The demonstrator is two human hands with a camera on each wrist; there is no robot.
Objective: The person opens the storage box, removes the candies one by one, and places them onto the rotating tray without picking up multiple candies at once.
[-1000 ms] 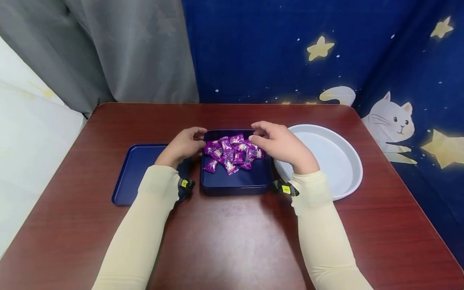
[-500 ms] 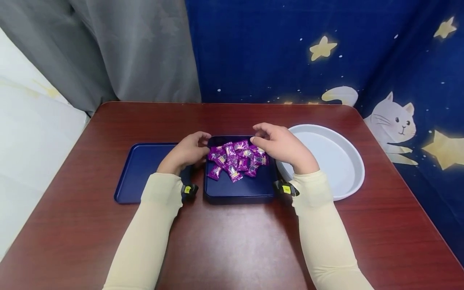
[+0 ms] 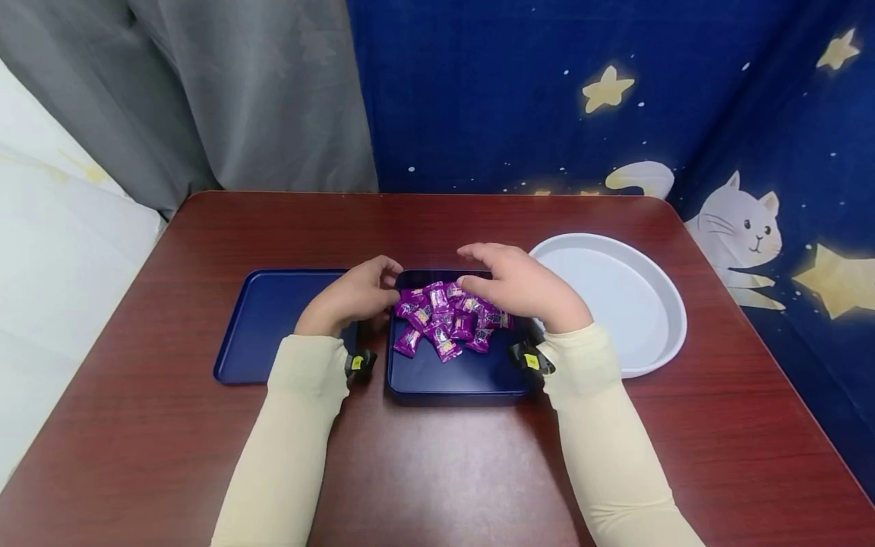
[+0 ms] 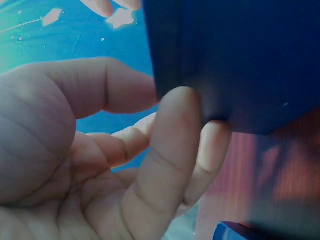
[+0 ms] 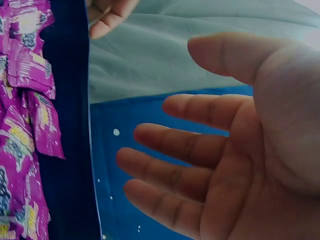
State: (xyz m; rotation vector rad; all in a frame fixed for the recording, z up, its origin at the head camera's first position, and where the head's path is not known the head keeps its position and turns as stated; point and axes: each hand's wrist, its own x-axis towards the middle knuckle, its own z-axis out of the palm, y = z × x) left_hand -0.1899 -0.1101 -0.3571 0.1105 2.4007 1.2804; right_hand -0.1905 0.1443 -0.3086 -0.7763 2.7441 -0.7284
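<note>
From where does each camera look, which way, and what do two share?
Head: on the head, facing forward and down at a rectangular navy box of purple-wrapped candies; left grip, right grip and cream sleeves show.
Left wrist: worn there, facing the box; left grip close up.
Right wrist: worn there, facing box, candies, patterned blue fabric; right grip close up.
Both wrist views share the box and fabric.

The table [image 3: 437, 471] looks like polished wood, glossy in front. The candies [image 3: 443, 346] wear shiny, crinkled plastic film. The box [image 3: 458, 377] is smooth, metal or plastic, I can't tell; the dish [image 3: 629, 304], smooth plastic; the curtain [image 3: 273, 91], matt cloth.
</note>
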